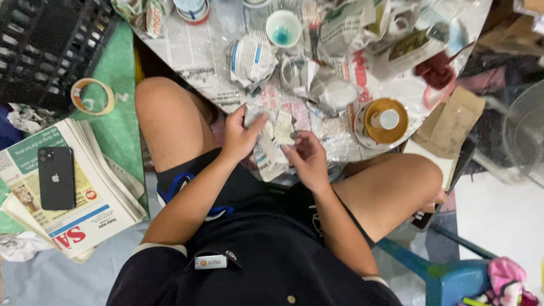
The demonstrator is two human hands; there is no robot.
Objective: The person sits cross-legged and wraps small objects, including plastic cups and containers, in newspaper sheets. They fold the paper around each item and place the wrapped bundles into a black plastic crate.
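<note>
my left hand (241, 135) and right hand (306, 158) both pinch a newspaper-wrapped bundle (273, 141) between them, fingers closed; brown cup (386, 120) just beyond my right.

Looks like a cluttered home packing corner: newspaper-covered surface (192, 54) strewn with wrapped bundles (253, 58) and cups (283, 28), newspaper stack (85, 192) left of it, black crate (48, 42) beside, fan (524, 133) right.
</note>
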